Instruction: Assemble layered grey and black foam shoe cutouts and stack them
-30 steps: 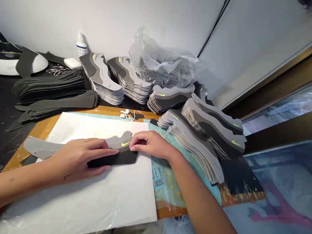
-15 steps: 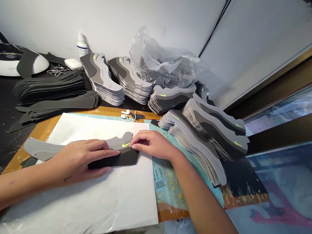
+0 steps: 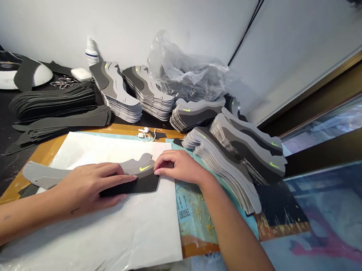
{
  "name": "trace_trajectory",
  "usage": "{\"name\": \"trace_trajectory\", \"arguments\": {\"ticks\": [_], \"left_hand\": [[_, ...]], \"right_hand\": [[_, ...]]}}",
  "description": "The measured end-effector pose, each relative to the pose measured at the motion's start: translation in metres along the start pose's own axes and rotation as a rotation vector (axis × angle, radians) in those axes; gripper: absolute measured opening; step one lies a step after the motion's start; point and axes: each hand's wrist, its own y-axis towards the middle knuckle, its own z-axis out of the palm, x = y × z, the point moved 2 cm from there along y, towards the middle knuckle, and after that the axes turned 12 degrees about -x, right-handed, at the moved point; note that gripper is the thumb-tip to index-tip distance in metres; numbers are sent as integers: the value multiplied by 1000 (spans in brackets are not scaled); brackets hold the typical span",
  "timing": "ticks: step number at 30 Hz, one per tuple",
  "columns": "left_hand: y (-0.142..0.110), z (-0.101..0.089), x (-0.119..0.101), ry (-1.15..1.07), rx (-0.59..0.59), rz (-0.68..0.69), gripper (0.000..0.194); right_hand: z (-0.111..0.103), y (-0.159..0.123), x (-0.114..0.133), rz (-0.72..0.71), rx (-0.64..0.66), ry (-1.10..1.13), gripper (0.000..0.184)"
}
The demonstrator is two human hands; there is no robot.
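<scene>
A grey and black shoe upper piece (image 3: 130, 186) with a small yellow-green swoosh lies flat on a white sheet (image 3: 140, 233). My left hand (image 3: 95, 184) rests across its middle, fingers stretched out and thumb apart, hiding part of it. At the piece's right end, beside the swoosh, the thumb and fingertips of my right hand (image 3: 176, 165) are pinched together on its edge. The light grey left end of the piece sticks out past my left hand, over the sheet's edge.
Several stacks of similar upper pieces (image 3: 223, 168) stand behind and to the right. Black cut pieces (image 3: 54, 104) are piled at left. A clear plastic bag (image 3: 189, 74), a white bottle (image 3: 91, 55), white earphones (image 3: 145, 135) and a white lamp base (image 3: 43, 75) are farther back.
The view has shifted slightly, so most things sit a little farther left. Both hands keep nearly the same place on the upper piece.
</scene>
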Motion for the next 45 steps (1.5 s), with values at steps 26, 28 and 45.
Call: {"name": "trace_trajectory", "arguments": {"ticks": [26,28,45], "left_hand": [[3,-1,-1,60,51,-2,35],[3,-1,-1,66,44,3,35],[2,0,0,28,36,-2,35]], "right_hand": [[3,1,-4,-16,14,-67,4],[3,1,-3,-7,24,-52,6],[4,-1,-2,9,15,8,13]]}}
